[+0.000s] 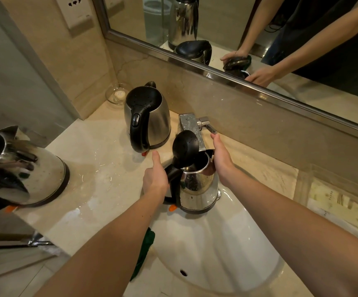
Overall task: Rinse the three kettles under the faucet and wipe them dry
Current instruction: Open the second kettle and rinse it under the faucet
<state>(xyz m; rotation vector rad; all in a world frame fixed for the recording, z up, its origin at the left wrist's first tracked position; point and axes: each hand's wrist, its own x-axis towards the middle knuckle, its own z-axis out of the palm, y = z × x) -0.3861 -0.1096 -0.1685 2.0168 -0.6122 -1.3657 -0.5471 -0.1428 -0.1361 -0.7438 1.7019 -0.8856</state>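
A steel kettle [199, 185] with its black lid [184, 147] flipped up hangs over the white sink [227, 249], its mouth under the chrome faucet [192, 127]. My left hand [154, 177] grips its black handle, thumb pointing up. My right hand [222, 157] reaches past the kettle's rim, and its fingertips touch the faucet lever [211, 129]. A second steel kettle [150, 118] with a shut black lid stands on the counter behind, wet with drops. A third kettle [23, 168] stands at the left edge of the counter.
A green cloth [146, 249] hangs at the counter's front edge beside the sink. A small glass dish [118, 96] sits in the back corner. The mirror [259, 28] runs above the backsplash. The marble counter [101, 168] shows water puddles.
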